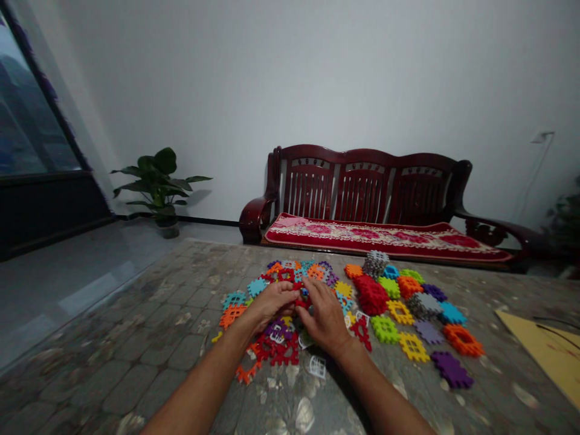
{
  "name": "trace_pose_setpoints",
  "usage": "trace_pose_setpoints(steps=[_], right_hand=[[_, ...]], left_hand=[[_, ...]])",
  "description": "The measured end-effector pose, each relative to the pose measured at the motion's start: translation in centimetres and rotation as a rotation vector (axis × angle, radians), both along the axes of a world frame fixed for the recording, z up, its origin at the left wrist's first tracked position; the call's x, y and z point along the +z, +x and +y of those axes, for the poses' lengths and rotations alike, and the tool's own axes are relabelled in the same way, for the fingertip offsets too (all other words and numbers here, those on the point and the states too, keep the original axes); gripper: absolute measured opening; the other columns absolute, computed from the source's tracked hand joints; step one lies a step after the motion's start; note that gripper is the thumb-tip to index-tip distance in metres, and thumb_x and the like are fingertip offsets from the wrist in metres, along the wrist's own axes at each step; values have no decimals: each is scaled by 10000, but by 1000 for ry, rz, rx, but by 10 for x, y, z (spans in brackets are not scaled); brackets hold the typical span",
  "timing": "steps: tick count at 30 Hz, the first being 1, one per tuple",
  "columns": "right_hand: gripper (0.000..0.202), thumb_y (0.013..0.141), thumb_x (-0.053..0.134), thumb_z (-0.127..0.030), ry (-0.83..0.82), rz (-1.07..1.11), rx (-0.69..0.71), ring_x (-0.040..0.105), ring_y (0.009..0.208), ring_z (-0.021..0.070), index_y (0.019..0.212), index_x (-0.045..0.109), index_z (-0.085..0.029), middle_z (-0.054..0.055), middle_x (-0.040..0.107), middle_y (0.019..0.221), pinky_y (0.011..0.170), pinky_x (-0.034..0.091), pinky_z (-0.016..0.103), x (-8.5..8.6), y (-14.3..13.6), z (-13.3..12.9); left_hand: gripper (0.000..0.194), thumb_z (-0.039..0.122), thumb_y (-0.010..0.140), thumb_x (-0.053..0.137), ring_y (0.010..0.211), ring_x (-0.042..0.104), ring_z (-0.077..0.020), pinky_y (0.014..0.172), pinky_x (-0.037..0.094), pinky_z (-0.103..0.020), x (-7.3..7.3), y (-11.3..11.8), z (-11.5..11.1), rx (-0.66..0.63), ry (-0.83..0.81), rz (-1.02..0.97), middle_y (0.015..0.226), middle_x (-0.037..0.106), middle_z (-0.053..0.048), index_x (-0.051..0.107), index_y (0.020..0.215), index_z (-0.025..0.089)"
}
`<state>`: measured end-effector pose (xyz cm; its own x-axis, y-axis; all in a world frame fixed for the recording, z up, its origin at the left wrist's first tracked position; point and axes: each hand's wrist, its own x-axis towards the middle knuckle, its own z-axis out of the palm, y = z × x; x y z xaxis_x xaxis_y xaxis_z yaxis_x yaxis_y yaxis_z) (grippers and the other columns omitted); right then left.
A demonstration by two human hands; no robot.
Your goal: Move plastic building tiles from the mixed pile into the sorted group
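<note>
Between my two hands, above a heap of interlocking plastic building pieces, is a red building piece (299, 295). My left hand (273, 303) pinches it from the left with thumb and fingers. From the right, my right hand (325, 317) closes on the same piece, its fingers partly hiding it. A small blue spot shows at its top, too small to name. Below my hands lie a purple piece (278, 331) and red pieces (284, 351). An orange piece (232, 315) is left of my left wrist, and a white window-shaped piece (317, 366) lies near my right forearm.
Sorted pieces spread to the right, among them a red stack (371, 295), grey stacks (425, 306) and a purple piece (452, 369). A yellow board (544, 347) lies at the table's right. Beyond the patterned tabletop (149, 338) stand a wooden bench (357, 187) and a potted plant (158, 181).
</note>
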<state>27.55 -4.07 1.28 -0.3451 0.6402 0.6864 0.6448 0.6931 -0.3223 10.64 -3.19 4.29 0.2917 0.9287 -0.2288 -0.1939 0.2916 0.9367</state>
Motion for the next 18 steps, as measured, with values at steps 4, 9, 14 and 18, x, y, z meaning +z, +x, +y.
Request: trace_pose_setpoints(steps=[4, 9, 14, 18], right_hand=[[561, 837, 652, -276, 6, -28, -43, 525, 1166, 283, 1375, 498, -240, 114, 569, 1291, 996, 452, 465, 5, 2, -1], [556, 824, 668, -267, -10, -84, -32, 535, 1126, 288, 1357, 515, -230, 111, 607, 1236, 958, 455, 460, 13, 6, -3], [599, 781, 675, -209, -48, -101, 4, 556, 1122, 279, 1358, 517, -234, 104, 632, 1221, 962, 461, 443, 30, 19, 2], [602, 749, 698, -223, -101, -60, -41, 588, 1092, 263, 1331, 546, -231, 91, 657, 1193, 959, 464, 429, 52, 58, 14]], left_hand=[[335, 302, 627, 839, 494, 583, -66, 540, 475, -180, -6, 4, 1, 24, 31, -33, 632, 622, 42, 595, 801, 152], [354, 302, 608, 853, 535, 618, -88, 590, 505, -211, -7, 6, -1, 44, 5, -28, 663, 642, 22, 597, 801, 150], [423, 438, 617, 840, 616, 669, -131, 650, 520, -242, 2, 3, -1, 2, 21, 16, 721, 694, -18, 603, 825, 157], [506, 525, 689, 750, 748, 709, -185, 689, 527, -271, 3, -11, 13, 168, 137, 193, 903, 749, -87, 624, 1018, 160]])
